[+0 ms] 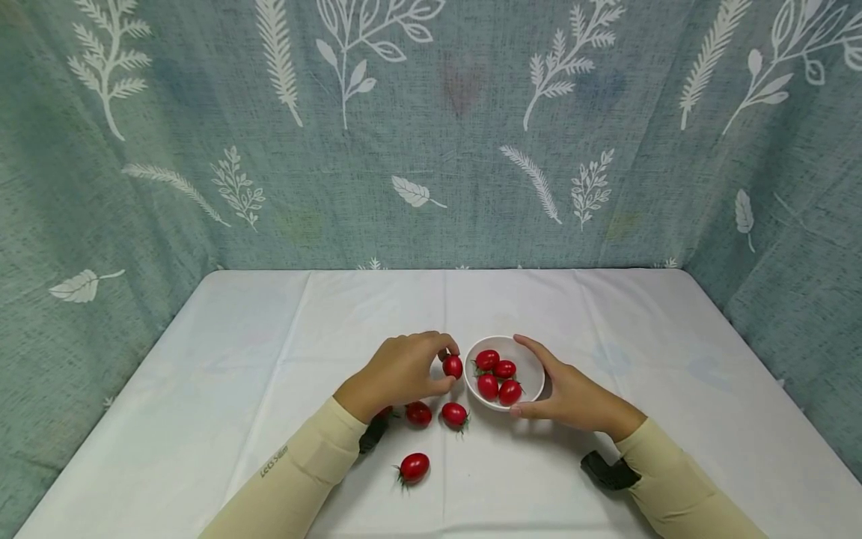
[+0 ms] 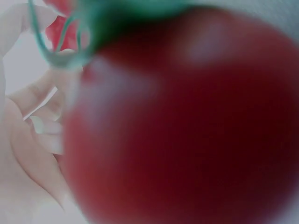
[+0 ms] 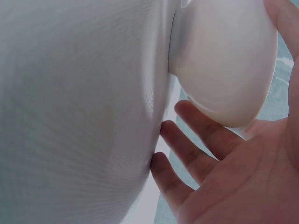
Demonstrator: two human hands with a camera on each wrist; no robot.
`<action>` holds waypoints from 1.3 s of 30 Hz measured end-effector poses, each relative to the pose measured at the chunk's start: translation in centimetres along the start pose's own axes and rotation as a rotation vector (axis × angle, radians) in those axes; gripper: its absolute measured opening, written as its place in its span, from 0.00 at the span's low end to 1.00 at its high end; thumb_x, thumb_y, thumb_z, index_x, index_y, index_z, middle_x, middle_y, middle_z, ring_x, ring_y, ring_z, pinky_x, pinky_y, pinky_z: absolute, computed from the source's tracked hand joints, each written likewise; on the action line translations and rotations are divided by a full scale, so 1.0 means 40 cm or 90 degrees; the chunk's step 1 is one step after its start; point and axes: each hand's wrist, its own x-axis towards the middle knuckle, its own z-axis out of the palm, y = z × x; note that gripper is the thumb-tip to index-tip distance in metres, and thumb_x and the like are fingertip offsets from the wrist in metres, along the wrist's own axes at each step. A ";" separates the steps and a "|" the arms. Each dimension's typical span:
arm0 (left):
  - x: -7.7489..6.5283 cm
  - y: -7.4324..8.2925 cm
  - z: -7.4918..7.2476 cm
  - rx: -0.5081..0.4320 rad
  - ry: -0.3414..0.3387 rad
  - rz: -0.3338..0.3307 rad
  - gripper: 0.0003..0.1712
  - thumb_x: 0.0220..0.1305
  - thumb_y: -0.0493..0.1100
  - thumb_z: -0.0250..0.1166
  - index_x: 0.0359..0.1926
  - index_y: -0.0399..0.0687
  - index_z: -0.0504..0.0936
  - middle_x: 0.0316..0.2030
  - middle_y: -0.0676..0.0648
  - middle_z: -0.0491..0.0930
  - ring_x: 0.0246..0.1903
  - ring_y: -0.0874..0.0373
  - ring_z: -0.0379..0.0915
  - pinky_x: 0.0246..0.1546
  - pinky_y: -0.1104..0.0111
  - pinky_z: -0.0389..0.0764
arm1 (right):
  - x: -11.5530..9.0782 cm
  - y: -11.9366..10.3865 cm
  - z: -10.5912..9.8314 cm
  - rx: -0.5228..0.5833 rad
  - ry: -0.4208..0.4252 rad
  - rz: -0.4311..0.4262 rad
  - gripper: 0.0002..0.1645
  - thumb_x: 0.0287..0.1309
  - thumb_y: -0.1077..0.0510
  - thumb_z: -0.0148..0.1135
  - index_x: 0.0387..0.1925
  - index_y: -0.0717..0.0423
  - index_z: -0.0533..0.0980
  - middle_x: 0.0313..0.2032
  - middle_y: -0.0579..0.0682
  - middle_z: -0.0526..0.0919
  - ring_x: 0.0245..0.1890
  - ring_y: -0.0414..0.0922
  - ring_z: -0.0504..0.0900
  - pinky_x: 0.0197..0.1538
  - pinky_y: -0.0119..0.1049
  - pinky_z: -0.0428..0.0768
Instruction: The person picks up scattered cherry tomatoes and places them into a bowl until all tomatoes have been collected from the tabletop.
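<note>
My left hand (image 1: 402, 370) pinches a red cherry tomato (image 1: 453, 366) between thumb and fingers, just left of the bowl's rim. A small white bowl (image 1: 527, 358) stands on the table with several cherry tomatoes (image 1: 488, 386) in it. My right hand (image 1: 575, 393) holds the bowl from the right, index finger at the far rim and thumb at the near rim. In the right wrist view the other fingers (image 3: 175, 179) spread below the bowl's outer wall (image 3: 224, 60). A blurred tomato (image 2: 187, 126) fills most of the left wrist view.
Near my left wrist lie several loose tomatoes: one (image 1: 418, 414) beside the hand, another (image 1: 454, 415) below the bowl's left side, and one (image 1: 414, 468) closer to me. A white cloth covers the table (image 1: 269, 329). Behind it hangs a green leaf-patterned curtain (image 1: 431, 150).
</note>
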 end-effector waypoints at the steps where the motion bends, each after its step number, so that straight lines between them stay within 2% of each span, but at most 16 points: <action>1: 0.000 0.000 0.000 0.001 0.004 0.001 0.20 0.57 0.52 0.72 0.50 0.57 0.81 0.41 0.58 0.83 0.31 0.63 0.73 0.34 0.67 0.76 | 0.000 0.000 0.000 0.001 0.000 0.001 0.65 0.47 0.37 0.77 0.78 0.43 0.49 0.68 0.59 0.71 0.65 0.54 0.73 0.63 0.56 0.72; 9: 0.002 0.000 -0.004 -0.003 0.044 0.007 0.20 0.58 0.51 0.72 0.51 0.56 0.81 0.42 0.57 0.83 0.31 0.65 0.74 0.35 0.67 0.76 | -0.001 -0.001 -0.001 -0.004 0.000 0.000 0.65 0.47 0.36 0.76 0.78 0.43 0.49 0.67 0.59 0.72 0.65 0.54 0.73 0.63 0.55 0.72; 21: 0.003 0.002 -0.006 0.013 0.098 0.007 0.22 0.58 0.53 0.72 0.53 0.59 0.79 0.43 0.58 0.83 0.28 0.67 0.72 0.30 0.71 0.74 | -0.001 -0.002 0.000 -0.002 0.001 -0.002 0.65 0.46 0.36 0.76 0.78 0.43 0.49 0.67 0.59 0.72 0.65 0.54 0.73 0.63 0.56 0.72; 28: 0.002 0.010 -0.005 0.009 0.108 0.019 0.22 0.59 0.52 0.72 0.54 0.59 0.79 0.43 0.57 0.83 0.30 0.67 0.75 0.33 0.70 0.77 | -0.001 0.000 0.000 -0.002 0.005 -0.008 0.65 0.46 0.36 0.77 0.78 0.43 0.49 0.67 0.59 0.71 0.65 0.54 0.73 0.62 0.55 0.72; 33: -0.001 0.018 -0.007 -0.014 0.108 0.038 0.23 0.59 0.52 0.72 0.55 0.56 0.79 0.45 0.55 0.84 0.36 0.61 0.81 0.38 0.67 0.80 | -0.001 0.000 0.001 -0.004 0.004 -0.005 0.65 0.46 0.36 0.76 0.78 0.43 0.49 0.67 0.59 0.71 0.65 0.55 0.73 0.62 0.55 0.73; 39: -0.002 0.021 -0.002 -0.020 0.118 0.064 0.23 0.60 0.52 0.71 0.55 0.56 0.79 0.44 0.56 0.84 0.36 0.61 0.82 0.36 0.69 0.80 | -0.002 -0.001 0.001 -0.005 0.000 0.001 0.65 0.47 0.36 0.76 0.78 0.43 0.49 0.67 0.60 0.71 0.65 0.55 0.73 0.61 0.54 0.74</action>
